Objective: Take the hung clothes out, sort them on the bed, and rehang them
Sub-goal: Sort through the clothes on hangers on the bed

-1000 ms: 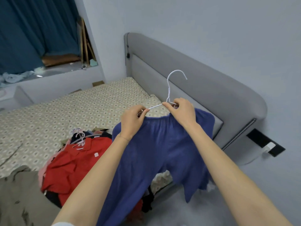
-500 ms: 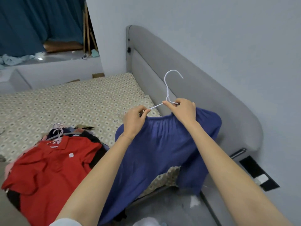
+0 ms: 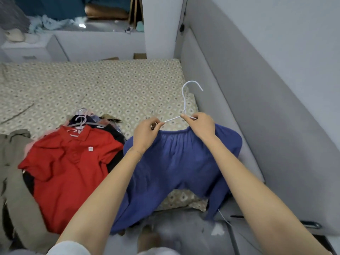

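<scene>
Both grips pinch a white wire hanger [image 3: 184, 100] w/ blue pants [image 3: 174, 162] on it, above the bed [image 3: 110, 85].
L grip [image 3: 145, 133] pinches hanger's left arm at the waistband; R grip [image 3: 200, 126] pinches the wire by the neck, hook upright; pants' legs hang down over bed's near edge, next to the grey headboard [image 3: 239, 107]; red polo shirt [image 3: 70, 162] lies just left on a clothes pile; olive garment [image 3: 11, 162] at far left.

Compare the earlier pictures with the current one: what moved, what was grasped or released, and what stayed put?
Mostly the view tilted down; the blue garment on its white hanger seems lowered slightly toward the bed. Nothing was taken or released. The left hand and right hand still pinch the hanger, and the red shirt stays on the pile.
</scene>
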A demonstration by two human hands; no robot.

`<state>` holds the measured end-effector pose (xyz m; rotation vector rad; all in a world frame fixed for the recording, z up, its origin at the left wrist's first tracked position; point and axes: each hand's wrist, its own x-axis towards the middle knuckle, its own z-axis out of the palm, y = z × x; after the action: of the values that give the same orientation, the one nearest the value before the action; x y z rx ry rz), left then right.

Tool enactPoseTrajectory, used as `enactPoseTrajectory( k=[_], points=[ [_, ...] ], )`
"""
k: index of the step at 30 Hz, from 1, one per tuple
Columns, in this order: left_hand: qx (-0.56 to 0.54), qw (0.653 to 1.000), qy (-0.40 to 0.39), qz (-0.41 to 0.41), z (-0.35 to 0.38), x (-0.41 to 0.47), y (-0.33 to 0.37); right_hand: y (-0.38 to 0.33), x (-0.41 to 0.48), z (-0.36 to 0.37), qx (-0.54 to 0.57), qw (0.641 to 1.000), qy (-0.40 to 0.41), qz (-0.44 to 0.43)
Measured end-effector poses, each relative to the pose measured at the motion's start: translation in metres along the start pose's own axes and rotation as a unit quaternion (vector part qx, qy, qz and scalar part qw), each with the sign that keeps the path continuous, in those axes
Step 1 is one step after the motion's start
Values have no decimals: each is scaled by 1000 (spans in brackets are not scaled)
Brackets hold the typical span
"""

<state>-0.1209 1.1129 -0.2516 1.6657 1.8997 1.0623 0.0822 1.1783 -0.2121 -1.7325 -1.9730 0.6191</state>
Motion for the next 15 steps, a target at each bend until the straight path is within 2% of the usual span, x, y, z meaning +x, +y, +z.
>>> enactPoseTrajectory(
  k=[3, 8, 15],
  points=[
    [-5, 999, 4, -33, -1, 34, -38, -8, 37, 38, 33, 999, -23, -11],
    [-16, 996, -12, -87, 10, 97, -117, -10, 102, 121, 89, 994, -59, 16],
    [-37, 988, -43, -145, 50, 165, -236, 9, 195, 235, 21, 995, -95, 3]
  ],
)
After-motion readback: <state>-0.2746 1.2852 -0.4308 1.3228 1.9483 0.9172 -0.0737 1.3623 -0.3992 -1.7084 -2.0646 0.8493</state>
